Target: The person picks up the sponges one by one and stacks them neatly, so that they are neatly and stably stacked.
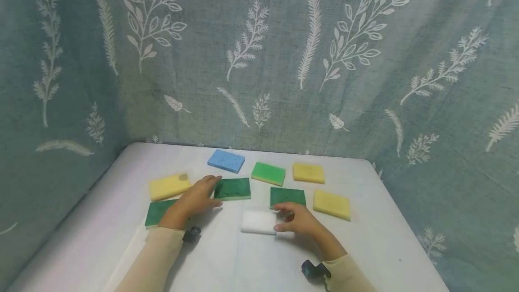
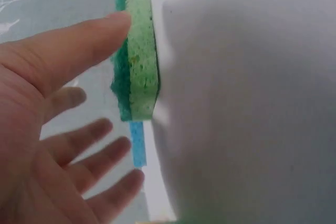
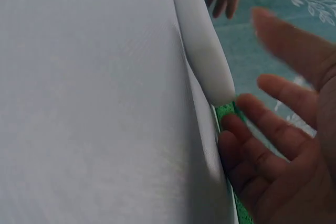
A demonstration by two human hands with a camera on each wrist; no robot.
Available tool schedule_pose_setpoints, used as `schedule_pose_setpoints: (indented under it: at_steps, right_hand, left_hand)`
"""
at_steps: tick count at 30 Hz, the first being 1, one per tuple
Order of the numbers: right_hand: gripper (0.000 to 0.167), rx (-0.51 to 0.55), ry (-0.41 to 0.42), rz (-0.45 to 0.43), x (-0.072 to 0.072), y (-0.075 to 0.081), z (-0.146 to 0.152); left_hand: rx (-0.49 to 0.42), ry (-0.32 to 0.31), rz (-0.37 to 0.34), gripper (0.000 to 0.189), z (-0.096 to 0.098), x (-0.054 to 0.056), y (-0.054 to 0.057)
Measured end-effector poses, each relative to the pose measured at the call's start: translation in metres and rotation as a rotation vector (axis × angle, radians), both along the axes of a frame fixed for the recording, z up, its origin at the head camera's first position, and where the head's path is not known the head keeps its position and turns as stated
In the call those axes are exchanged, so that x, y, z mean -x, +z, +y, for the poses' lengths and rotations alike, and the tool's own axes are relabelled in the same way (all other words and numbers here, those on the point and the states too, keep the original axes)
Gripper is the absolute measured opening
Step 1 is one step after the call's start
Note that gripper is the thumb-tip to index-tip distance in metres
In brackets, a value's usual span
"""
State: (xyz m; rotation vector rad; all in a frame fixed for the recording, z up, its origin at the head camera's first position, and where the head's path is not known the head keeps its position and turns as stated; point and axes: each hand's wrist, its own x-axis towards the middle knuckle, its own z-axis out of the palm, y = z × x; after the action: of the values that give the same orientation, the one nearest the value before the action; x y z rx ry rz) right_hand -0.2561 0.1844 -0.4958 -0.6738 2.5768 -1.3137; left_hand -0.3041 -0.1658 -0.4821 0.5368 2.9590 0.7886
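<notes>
My left hand (image 1: 198,199) is at the left end of a dark green scouring sponge (image 1: 235,188), its fingers spread and relaxed. In the left wrist view the thumb overlaps the edge of this sponge (image 2: 140,61), which has a dark scrubbing layer on a pale green body. A white sponge (image 1: 258,223) lies flat at the near middle of the table. Beside its right end is my right hand (image 1: 299,220), fingers loosely bent with nothing between them. In the right wrist view the fingertips come close to the end of the white sponge (image 3: 202,40).
Another dark green sponge (image 1: 289,195) lies just beyond the right hand. Yellow sponges (image 1: 331,204) lie at right and left (image 1: 168,187). A blue sponge (image 1: 226,161) and a lighter green one (image 1: 268,173) are farther back. A patterned curtain (image 1: 259,62) hangs behind the white table (image 1: 385,247).
</notes>
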Motion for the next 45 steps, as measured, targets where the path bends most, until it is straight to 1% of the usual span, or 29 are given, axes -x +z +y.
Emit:
schedule_pose_setpoints:
  at_steps: [3, 5, 8, 10, 13, 16, 18, 22, 25, 30, 34, 37, 41, 45]
  right_hand:
    - [0.06, -0.027, -0.009, -0.004, -0.002, -0.004, 0.003]
    - [0.063, -0.05, -0.016, 0.007, -0.004, -0.008, 0.006]
    - [0.067, -0.096, -0.013, 0.052, -0.007, -0.012, 0.007]
    - [0.068, -0.114, -0.013, 0.076, -0.008, -0.014, 0.005]
    - [0.069, -0.136, -0.017, 0.106, -0.008, -0.015, 0.001]
    - [0.07, -0.128, -0.024, 0.114, -0.007, -0.018, -0.003]
    - [0.069, -0.125, -0.029, 0.118, -0.007, -0.02, -0.005]
    - [0.069, -0.111, -0.04, 0.118, -0.009, -0.026, -0.006]
    - [0.068, -0.098, -0.052, 0.132, -0.011, -0.027, -0.004]
    - [0.065, -0.1, -0.079, 0.148, -0.015, -0.03, -0.001]
    - [0.063, -0.115, -0.087, 0.157, -0.014, -0.032, 0.0]
    - [0.063, -0.113, -0.086, 0.165, -0.011, -0.031, -0.001]
    - [0.063, -0.111, -0.086, 0.153, -0.008, -0.028, -0.002]
    - [0.064, -0.107, -0.083, 0.177, -0.004, -0.028, -0.001]
  left_hand:
    - [0.006, 0.002, -0.036, 0.084, 0.008, 0.004, -0.005]
    - [0.006, 0.003, -0.057, 0.086, 0.013, 0.005, -0.008]
    - [0.001, 0.007, -0.069, 0.086, 0.018, 0.004, -0.012]
    - [0.011, 0.016, -0.056, 0.083, 0.02, 0.003, -0.012]
    - [0.009, 0.046, -0.045, 0.08, 0.02, 0.003, -0.01]
    - [0.007, 0.083, -0.052, 0.081, 0.017, 0.003, -0.008]
    - [0.0, 0.096, -0.057, 0.082, 0.015, 0.002, -0.007]
    - [-0.004, 0.072, -0.049, 0.084, 0.012, 0.0, -0.007]
    - [-0.033, 0.037, -0.016, 0.081, 0.011, -0.001, -0.008]
    - [-0.082, 0.002, 0.006, 0.074, 0.01, -0.003, -0.01]
    - [-0.104, -0.024, -0.019, 0.071, 0.008, -0.003, -0.01]
    - [-0.092, -0.031, -0.05, 0.07, 0.007, -0.001, -0.009]
    - [-0.083, -0.023, -0.093, 0.075, 0.006, 0.001, -0.006]
    - [-0.082, -0.01, -0.106, 0.083, 0.007, 0.004, -0.004]
